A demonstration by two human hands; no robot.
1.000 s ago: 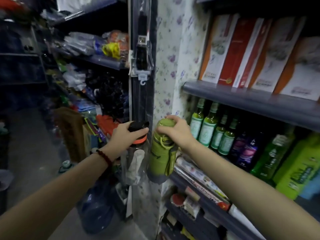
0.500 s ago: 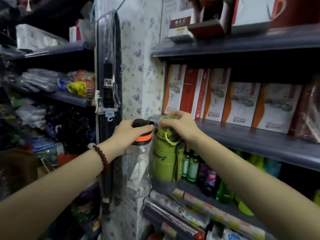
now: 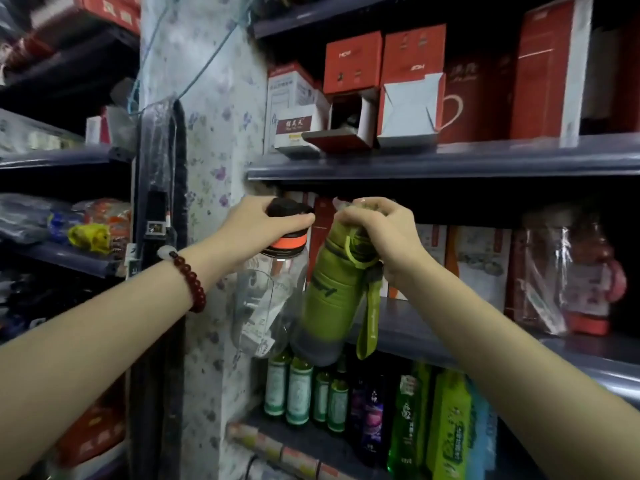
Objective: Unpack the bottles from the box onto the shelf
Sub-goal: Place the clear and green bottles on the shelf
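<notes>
My left hand (image 3: 249, 230) grips the clear bottle (image 3: 268, 299), my right hand (image 3: 377, 230) the green bottle (image 3: 329, 303); neither is on the shelf (image 3: 415, 327) yet.

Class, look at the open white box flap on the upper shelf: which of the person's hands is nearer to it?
Right. The right hand, gripping the green bottle by its top, is almost directly below the open white box flap; the left hand, holding the clear plastic bottle, is further left.

Red and white boxes (image 3: 353, 60) stand on the upper shelf (image 3: 450, 164); green glass bottles (image 3: 298, 389) line the lower shelf (image 3: 311, 441).
</notes>
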